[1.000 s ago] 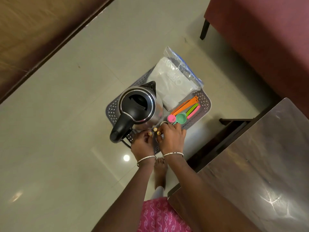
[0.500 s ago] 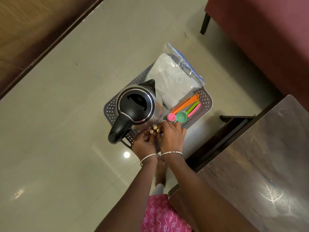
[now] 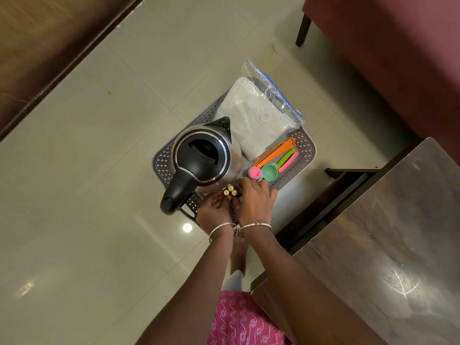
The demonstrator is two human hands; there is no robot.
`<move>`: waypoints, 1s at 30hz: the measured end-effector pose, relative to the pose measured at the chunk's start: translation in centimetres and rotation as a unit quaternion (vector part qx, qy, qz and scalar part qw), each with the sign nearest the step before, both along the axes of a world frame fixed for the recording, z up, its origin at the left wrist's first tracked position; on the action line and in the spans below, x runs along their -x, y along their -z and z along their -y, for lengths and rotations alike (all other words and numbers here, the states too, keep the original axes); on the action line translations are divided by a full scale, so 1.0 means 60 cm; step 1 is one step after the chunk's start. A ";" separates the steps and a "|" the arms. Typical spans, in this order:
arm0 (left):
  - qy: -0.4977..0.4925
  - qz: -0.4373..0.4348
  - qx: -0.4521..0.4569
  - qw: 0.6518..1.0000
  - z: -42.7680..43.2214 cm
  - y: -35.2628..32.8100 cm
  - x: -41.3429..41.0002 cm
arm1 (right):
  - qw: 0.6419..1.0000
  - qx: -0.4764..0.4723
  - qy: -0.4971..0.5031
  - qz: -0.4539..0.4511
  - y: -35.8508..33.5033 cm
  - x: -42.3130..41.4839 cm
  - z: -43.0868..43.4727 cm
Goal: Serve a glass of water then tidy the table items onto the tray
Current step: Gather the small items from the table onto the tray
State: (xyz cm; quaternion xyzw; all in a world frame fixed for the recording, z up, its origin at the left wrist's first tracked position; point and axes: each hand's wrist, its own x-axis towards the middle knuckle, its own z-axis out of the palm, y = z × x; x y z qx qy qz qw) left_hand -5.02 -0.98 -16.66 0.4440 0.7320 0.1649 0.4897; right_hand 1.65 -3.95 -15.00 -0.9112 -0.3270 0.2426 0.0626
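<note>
A grey plastic tray (image 3: pixel 306 147), rectangular with rounded corners and a perforated lattice pattern, was seen from above against a glossy pale tiled floor (image 3: pixel 99 170); what it rested on could not be told. On its left part stood a rounded kettle (image 3: pixel 201 158) of polished steel with a matt black lid, pointed spout and thick black handle reaching over the tray's near edge. Behind it lay a clear, crinkled plastic bag (image 3: pixel 258 120) with a blue strip along one side and flat white contents, its far end overhanging the tray. Just beside the bag, a fanned set of plastic measuring spoons (image 3: pixel 273 163) in orange, lime, pink and teal lay flat, bowls toward the person.

Both hands met at the tray's near edge, touching each other, wrists close together and each ringed by a thin silver bangle (image 3: pixel 255 225). The left hand (image 3: pixel 215 211), fingers curled, and the right hand (image 3: pixel 255 200), thumb and forefinger bent inward, together pinched three small batteries (image 3: pixel 230 191), held upright in a cluster with their gold ends showing, right against the kettle's base. The right hand's outer fingers lay over the tray near the teal spoon. A dark, scuffed wooden table (image 3: pixel 385 245) filled the lower right corner.
</note>
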 end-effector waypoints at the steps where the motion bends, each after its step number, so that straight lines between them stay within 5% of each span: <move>1: -0.003 -0.001 0.007 1.000 0.000 0.003 0.000 | 1.000 0.004 -0.003 0.001 0.000 0.000 0.000; 30: -0.006 -0.005 0.059 0.998 -0.010 0.022 0.000 | 1.000 -0.004 -0.008 -0.018 0.002 -0.001 0.006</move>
